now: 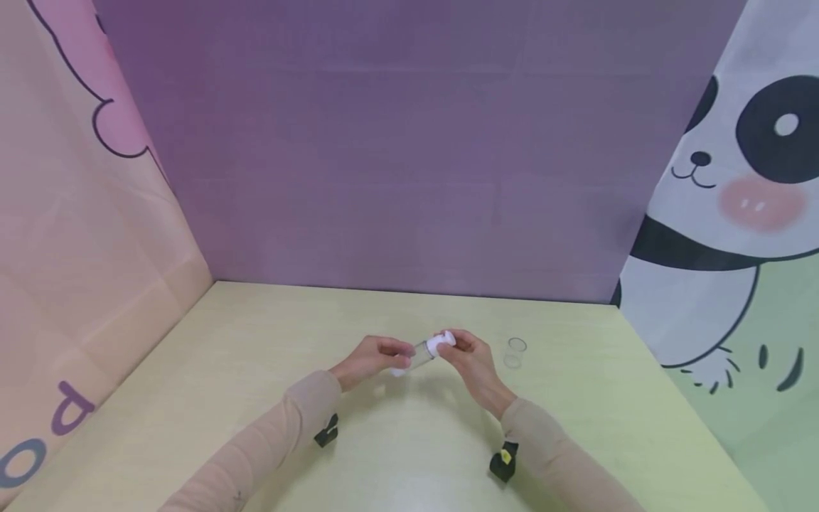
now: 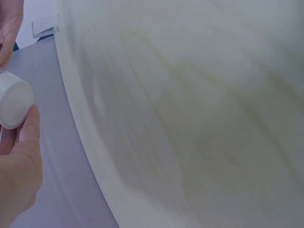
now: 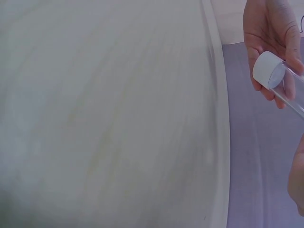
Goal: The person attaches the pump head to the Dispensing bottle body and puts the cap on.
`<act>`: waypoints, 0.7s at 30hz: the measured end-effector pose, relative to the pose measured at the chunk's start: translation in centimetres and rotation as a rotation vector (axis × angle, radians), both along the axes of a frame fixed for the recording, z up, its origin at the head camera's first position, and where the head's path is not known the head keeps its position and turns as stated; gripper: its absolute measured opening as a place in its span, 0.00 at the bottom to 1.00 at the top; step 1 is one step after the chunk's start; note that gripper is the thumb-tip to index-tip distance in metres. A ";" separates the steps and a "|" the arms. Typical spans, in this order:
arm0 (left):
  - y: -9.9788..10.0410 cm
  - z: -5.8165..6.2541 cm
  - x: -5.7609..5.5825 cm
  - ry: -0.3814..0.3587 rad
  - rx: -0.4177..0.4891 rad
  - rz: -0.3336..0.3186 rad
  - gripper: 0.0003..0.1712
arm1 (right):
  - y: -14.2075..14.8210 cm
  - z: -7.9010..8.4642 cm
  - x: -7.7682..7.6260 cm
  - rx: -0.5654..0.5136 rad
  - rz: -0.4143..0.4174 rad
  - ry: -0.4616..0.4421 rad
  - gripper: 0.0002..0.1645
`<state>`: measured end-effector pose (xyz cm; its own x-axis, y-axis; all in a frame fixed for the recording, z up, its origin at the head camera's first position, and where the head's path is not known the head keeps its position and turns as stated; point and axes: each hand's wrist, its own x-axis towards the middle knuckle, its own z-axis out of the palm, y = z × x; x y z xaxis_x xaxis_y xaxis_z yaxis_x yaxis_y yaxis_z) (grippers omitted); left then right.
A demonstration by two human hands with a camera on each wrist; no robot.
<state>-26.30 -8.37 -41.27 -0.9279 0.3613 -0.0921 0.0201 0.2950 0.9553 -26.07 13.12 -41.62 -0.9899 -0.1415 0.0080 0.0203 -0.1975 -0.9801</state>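
Note:
Both hands hold a small clear cylindrical bottle (image 1: 419,355), tilted above the table with its upper end to the right. My left hand (image 1: 372,361) grips the lower end, where a white base (image 2: 17,102) shows in the left wrist view. At the other end, my right hand (image 1: 472,363) pinches the white top (image 1: 441,343), partly hidden by the fingers. In the right wrist view, the clear wall (image 3: 295,97) runs from the white base (image 3: 267,69) toward the right hand (image 3: 297,183), which is cut off by the frame edge.
A clear, open-ended cap or cup (image 1: 513,354) lies on the pale wood table (image 1: 409,455), right of the hands. A purple backdrop (image 1: 397,156) rises behind the table. Printed cloth panels stand on both sides, a panda (image 1: 697,306) on the right one.

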 end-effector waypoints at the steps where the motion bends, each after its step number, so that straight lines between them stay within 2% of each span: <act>1: 0.0 0.0 0.0 -0.004 0.002 0.000 0.20 | 0.0 0.0 0.0 -0.005 -0.004 -0.006 0.24; 8: 0.0 -0.1 0.1 -0.002 0.013 -0.005 0.20 | -0.2 0.1 0.1 -0.018 -0.015 -0.021 0.22; 10: 0.0 0.6 0.5 -0.003 0.009 -0.010 0.20 | -0.2 0.1 0.1 -0.016 -0.015 -0.018 0.22; 14: 0.0 0.6 0.4 -0.008 0.005 -0.013 0.20 | -0.1 0.0 0.1 -0.009 -0.015 -0.015 0.23; 17: 0.0 -0.1 -0.1 0.001 0.004 -0.012 0.20 | -0.1 0.0 0.0 -0.010 -0.015 -0.016 0.23; 21: 0.0 -0.2 -0.2 0.002 -0.002 -0.011 0.19 | -0.1 -0.1 -0.1 0.004 -0.009 -0.009 0.24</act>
<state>-26.52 -8.41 -41.46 -0.9240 0.3714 -0.0907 0.0254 0.2962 0.9548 -26.18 13.05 -41.68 -0.9912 -0.1325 -0.0010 0.0270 -0.1939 -0.9807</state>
